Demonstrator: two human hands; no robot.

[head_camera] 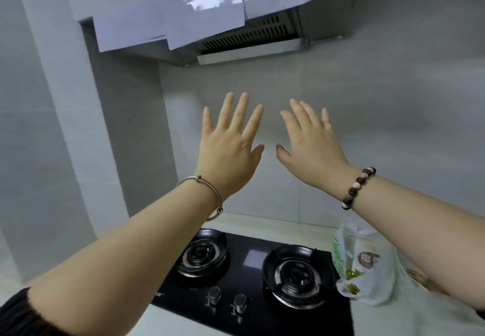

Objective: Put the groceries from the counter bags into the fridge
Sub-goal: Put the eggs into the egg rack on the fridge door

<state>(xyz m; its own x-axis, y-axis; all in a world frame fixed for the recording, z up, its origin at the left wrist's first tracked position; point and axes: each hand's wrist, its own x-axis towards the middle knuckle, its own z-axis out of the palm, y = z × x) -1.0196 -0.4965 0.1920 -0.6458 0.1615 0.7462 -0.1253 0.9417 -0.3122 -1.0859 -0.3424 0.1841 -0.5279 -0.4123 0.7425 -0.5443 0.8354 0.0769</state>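
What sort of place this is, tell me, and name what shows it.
A home kitchen, most likely. A black two-burner gas hob is set into the counter, a range hood hangs above it, and a plastic grocery bag lies on the counter right of the hob.

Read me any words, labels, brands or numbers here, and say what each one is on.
No text reads clearly.
Round brown label in the plastic bag: white characters, too blurred.
Green print on the bag's side: too crumpled.
Brand mark on the hob: blurred, partly cut off.
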